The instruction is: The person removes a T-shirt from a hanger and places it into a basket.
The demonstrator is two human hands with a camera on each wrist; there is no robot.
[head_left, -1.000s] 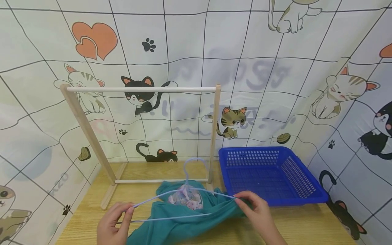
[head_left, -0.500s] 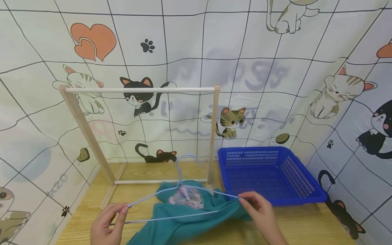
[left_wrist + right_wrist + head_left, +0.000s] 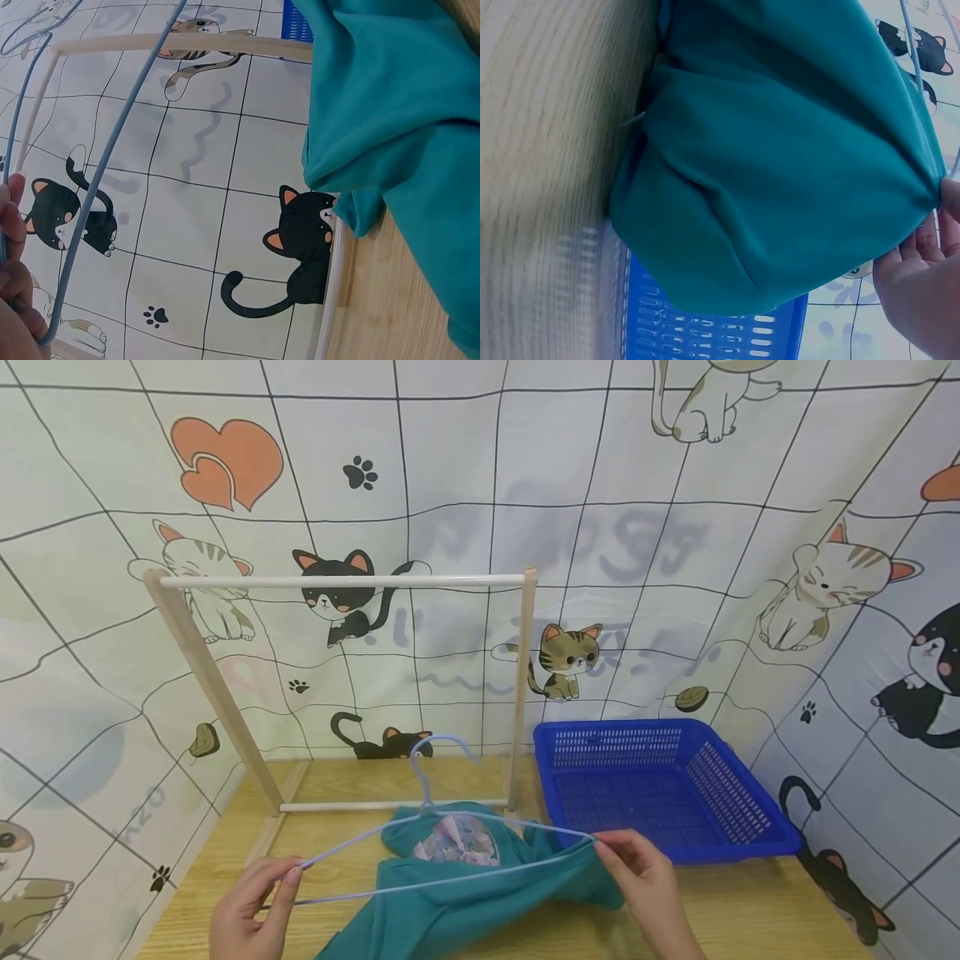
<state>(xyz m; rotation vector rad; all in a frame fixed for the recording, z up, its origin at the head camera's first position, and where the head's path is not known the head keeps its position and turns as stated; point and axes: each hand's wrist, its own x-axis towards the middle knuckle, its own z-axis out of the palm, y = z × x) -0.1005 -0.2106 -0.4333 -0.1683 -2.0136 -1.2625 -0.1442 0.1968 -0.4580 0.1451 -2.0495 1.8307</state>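
A pale blue wire clothes hanger (image 3: 429,884) is held level above the table between both hands, hook toward the rack. My left hand (image 3: 251,902) pinches its left corner between thumb and fingers, and that end is bare of cloth. At the other end, my right hand (image 3: 643,881) pinches the hanger's right tip together with the edge of a teal garment (image 3: 480,914). The garment has a floral patch (image 3: 457,842) and hangs in folds onto the table. In the right wrist view the cloth (image 3: 765,172) stretches toward the fingertips, covering the hanger's tip.
Behind the hanger stands a wooden rack (image 3: 522,693) with a white top rail (image 3: 337,582). A blue plastic basket (image 3: 660,802) sits at the right, close to my right hand. Cat-printed sheeting (image 3: 450,460) encloses the wooden table (image 3: 202,877) at the back and sides.
The hanger and its hook have shifted left, and my left hand has moved left with it. My right hand has gone slightly right, drawing the garment's edge along, so the hands are farther apart.
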